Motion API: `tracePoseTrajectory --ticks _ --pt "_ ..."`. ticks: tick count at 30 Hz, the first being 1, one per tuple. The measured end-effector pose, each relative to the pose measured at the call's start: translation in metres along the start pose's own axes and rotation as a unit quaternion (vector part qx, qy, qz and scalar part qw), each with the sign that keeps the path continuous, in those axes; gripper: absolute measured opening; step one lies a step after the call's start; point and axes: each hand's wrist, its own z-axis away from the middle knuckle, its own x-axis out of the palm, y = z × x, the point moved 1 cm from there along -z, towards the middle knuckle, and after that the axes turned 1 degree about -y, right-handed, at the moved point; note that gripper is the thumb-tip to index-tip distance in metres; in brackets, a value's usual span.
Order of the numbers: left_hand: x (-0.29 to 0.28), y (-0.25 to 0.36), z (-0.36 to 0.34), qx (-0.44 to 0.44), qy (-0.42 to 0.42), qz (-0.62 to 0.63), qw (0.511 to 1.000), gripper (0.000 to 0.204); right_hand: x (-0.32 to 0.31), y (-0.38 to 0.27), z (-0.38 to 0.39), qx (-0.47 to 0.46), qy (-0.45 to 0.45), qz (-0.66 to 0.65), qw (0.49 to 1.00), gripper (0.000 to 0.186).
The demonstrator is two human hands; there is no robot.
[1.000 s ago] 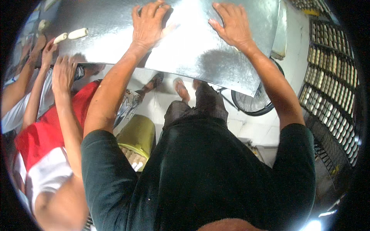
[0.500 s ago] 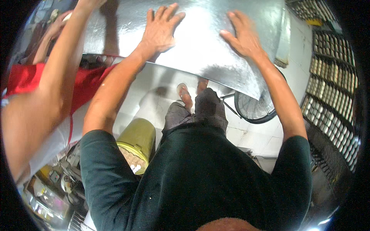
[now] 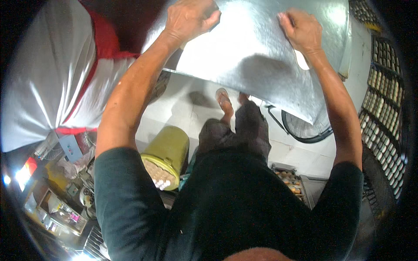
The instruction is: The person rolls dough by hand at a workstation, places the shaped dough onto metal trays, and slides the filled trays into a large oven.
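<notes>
My left hand [image 3: 189, 19] is over the metal tabletop [image 3: 235, 56], its fingers curled under and mostly hidden. A small pale patch shows below its wrist; I cannot make out what lies under the palm. Farther right, my right hand [image 3: 302, 30] is curled too, thumb toward the middle of the table. From under its heel, by the wrist, sticks out a smooth white oblong piece [image 3: 301, 60] that looks like dough. The rest of that piece is covered by the hand.
A person in white and red clothing [image 3: 48, 74] stands close on my left. Below the table are a yellow-green bin [image 3: 167, 145] topped with an egg tray [image 3: 159, 174] and a round black fan [image 3: 307, 126]. Racks of pale rolls [image 3: 383, 100] line the right.
Both hands were spread flat on the tabletop; now their fingers are curled in. The white piece has come into sight by my right wrist. The other person's bare arms have left the view.
</notes>
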Motion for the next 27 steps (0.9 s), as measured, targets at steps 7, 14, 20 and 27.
tracePoseTrajectory --ticks 7,14,20,27 --pt "0.014 0.009 0.020 -0.007 0.030 -0.118 0.993 0.065 -0.001 -0.003 0.029 -0.078 0.101 0.075 0.989 0.046" --pt "0.016 -0.001 0.011 -0.023 0.048 -0.054 0.997 0.041 -0.008 -0.010 0.009 -0.017 -0.095 -0.010 0.995 0.042" --pt "0.012 0.012 0.000 -0.085 0.000 -0.116 0.990 0.041 0.002 -0.005 0.006 -0.016 0.035 0.028 0.999 0.045" --pt "0.008 0.025 0.036 -0.100 -0.033 -0.049 0.993 0.050 -0.023 -0.016 0.026 0.071 -0.208 -0.008 0.976 0.047"
